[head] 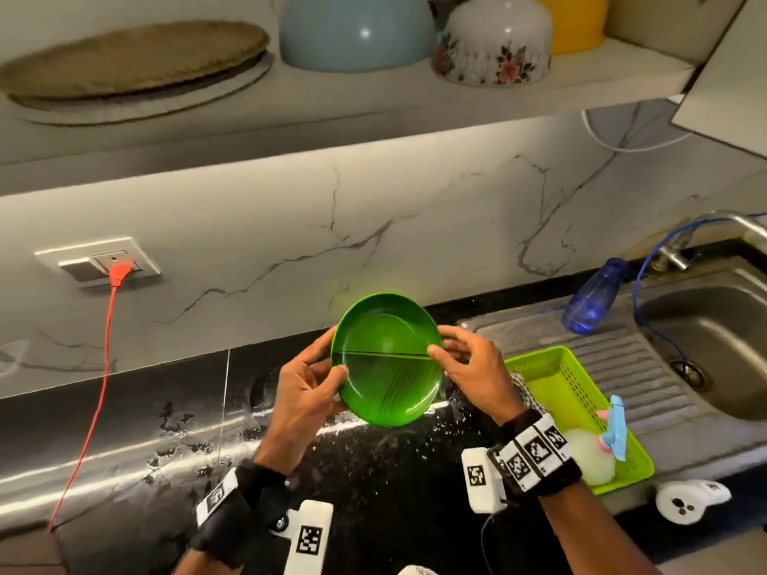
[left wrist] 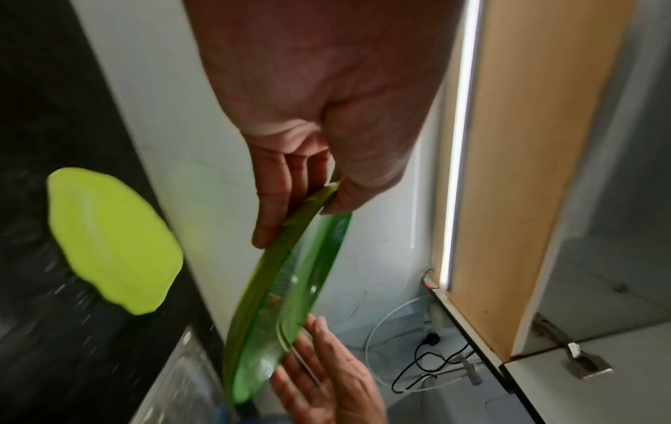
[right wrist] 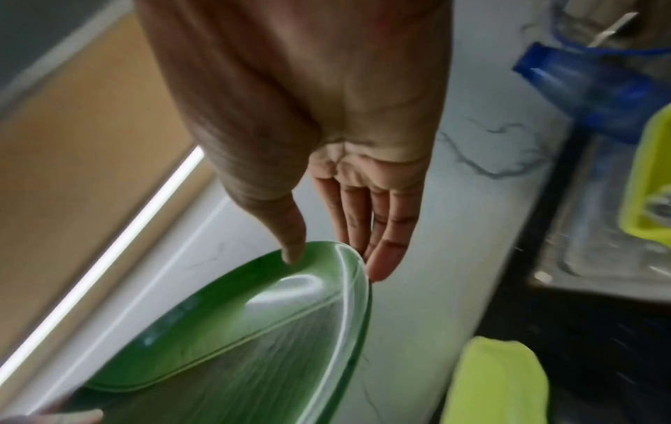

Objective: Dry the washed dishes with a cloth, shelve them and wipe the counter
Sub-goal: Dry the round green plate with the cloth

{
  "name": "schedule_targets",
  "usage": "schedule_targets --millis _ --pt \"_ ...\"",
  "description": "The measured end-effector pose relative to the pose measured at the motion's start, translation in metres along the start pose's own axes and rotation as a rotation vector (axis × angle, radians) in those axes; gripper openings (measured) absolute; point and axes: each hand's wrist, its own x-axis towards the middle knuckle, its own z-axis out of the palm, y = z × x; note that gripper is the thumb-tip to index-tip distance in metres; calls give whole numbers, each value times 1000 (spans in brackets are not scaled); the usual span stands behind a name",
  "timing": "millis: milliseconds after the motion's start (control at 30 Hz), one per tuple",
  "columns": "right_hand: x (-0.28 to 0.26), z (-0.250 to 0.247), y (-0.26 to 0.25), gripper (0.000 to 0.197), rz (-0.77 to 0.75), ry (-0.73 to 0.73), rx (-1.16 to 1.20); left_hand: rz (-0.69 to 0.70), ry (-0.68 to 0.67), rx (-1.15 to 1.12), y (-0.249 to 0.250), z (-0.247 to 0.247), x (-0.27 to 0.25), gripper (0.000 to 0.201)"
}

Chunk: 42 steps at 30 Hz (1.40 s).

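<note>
Slippage is the risk, I judge: the green divided plate (head: 388, 361), tilted above the wet black worktop (head: 166, 429), is pinched only at opposite rims by left hand (head: 305, 392) and right hand (head: 473, 367), no cloth in hand.

A red cable (head: 101, 359) hangs from the wall socket (head: 108, 262) at far left. At right, a blue bottle (head: 594, 295) lies beside the steel sink (head: 705, 325), under the tap (head: 705, 230).

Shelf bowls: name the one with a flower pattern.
The white upturned bowl with pink flowers, standing between the plain pale blue bowl and the plain yellow bowl.
</note>
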Motion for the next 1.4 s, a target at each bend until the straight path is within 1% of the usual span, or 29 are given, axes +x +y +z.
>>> schedule_targets --millis 67,133,200,267,333,400,433,500,567,633,700,733,800,867,900,967,1033,1200,1333,1400 --pt "7 -7 -38 35 -135 41 -60 131 14 61 22 -16 -2 58" --pt "12 -14 -79 25 -233 72 -55 262 13 139 46 -29 -5 57" --pt "11 -18 -123 19 -327 77 -20 387 55 205 73 -43 -13 57" --pt "7 -21 -165 16 -430 89 -22 546 128 333 100 -55 -24 49" --pt "-2 -24 -204 18 -536 126 -25 759 271 615 127 -69 -36 43" --pt "-15 -27 -239 22 -676 187 -18 911 430 904 152 -84 -47 47" --pt "-22 -29 -256 23 -748 215 -30 950 509 995 164 -91 -52 49" --pt "-35 -31 -289 21 -893 259 -62 1020 669 1038 183 -107 -60 47" --pt "-43 -31 -316 19 -1012 291 -64 1058 762 985 197 -123 -67 41" --pt "-48 -30 -339 16 -1095 326 -63 1043 808 968 208 -134 -70 39" --pt "-52 -25 -363 13 -1162 342 -48 1001 893 988 218 -144 -72 32" --pt "-52 -21 -376 12 -1189 343 -41 998 946 979 222 -150 -71 26" --pt "-51 -13 -399 11 -1239 351 -55 1028 1001 958 226 -164 -63 18" --pt "-50 -1 -423 10 -1289 355 -77 1047 997 1007 228 -185 -55 21" --pt "-49 7 -436 10 -1315 352 -87 1033 992 1038 228 -198 -52 25" --pt "-45 24 -457 12 -1371 351 -120 973 992 1090 225 -220 -44 31" --pt "-37 43 -475 13 -1417 352 -169 922 992 1131 221 -238 -41 32" --pt "-18 88 -500 13 -1445 364 -267 953 972 1160 206 -271 -44 31" --pt "-18 117 -513 15 -1440 371 -325 954 1084 1085 207 -296 -50 32" --pt "-20 132 -519 16 -1462 363 -350 941 1131 1092 208 -314 -50 32"
